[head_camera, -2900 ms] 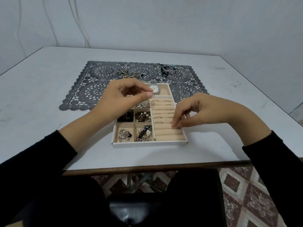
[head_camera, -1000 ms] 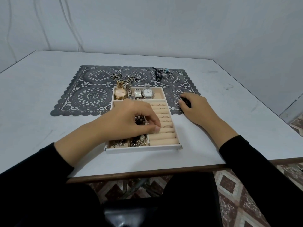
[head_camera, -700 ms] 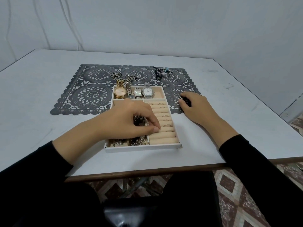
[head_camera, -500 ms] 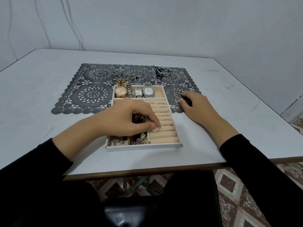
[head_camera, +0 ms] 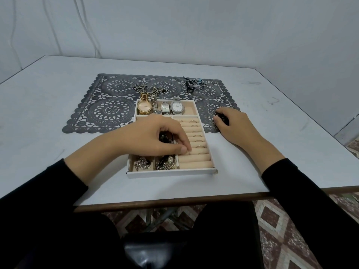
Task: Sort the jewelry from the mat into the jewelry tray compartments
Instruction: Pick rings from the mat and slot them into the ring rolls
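Change: since the earliest frame the left hand (head_camera: pixel 155 136) has come down from above the watch compartment to the ring rolls (head_camera: pixel 194 162), and the right hand (head_camera: pixel 235 125) has left those rolls for the mat (head_camera: pixel 108 111) to the right of the jewelry tray (head_camera: pixel 171 174); over the last second neither has shifted much.
Left hand: over the tray's middle, fingers curled, thumb and forefinger tips together on a roll near the tray's front; whether a ring sits between them I cannot tell.
Right hand: just right of the tray, lying on the mat's edge, fingers curled round a small dark piece (head_camera: pixel 221 118).
Tray back compartment: a gold watch (head_camera: pixel 144 107) and two silver watches (head_camera: pixel 177 107) side by side.
Tray right side: rings (head_camera: pixel 198 135) tucked between the rolls.
Tray front-left compartments: tangled jewelry (head_camera: pixel 141 164).
Behind the tray: chains (head_camera: pixel 149 89) on the mat, touching the tray's far edge.
Behind and right of the tray: bracelets (head_camera: pixel 194 84) on the mat.
Under the tray: white table (head_camera: pixel 48 90), with the tray's far end on the mat.
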A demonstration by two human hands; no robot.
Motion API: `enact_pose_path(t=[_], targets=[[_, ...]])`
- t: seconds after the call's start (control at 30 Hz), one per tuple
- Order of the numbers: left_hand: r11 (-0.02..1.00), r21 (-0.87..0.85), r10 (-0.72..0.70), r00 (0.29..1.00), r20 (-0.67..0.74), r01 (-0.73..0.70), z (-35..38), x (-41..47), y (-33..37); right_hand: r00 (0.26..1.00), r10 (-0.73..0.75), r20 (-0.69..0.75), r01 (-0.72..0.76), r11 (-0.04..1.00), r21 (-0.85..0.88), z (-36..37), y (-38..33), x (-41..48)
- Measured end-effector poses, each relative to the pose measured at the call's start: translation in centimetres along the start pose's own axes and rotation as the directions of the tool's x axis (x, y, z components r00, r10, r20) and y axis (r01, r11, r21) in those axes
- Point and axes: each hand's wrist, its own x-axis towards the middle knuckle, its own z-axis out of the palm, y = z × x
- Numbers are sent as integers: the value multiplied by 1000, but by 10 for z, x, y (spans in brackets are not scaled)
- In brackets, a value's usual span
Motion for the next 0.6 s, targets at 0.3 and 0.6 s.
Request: enact_pose_path(t=[0.3,0.6], targets=[[999,-30,-33,999,20,34,-1,4,1,1000,-1,4,1,1000,-8,-2,-2,0],[995,-47,-85,996,31,86,-2,6,1,1000,2,5,-2,1000,-15,-2,-3,-1]])
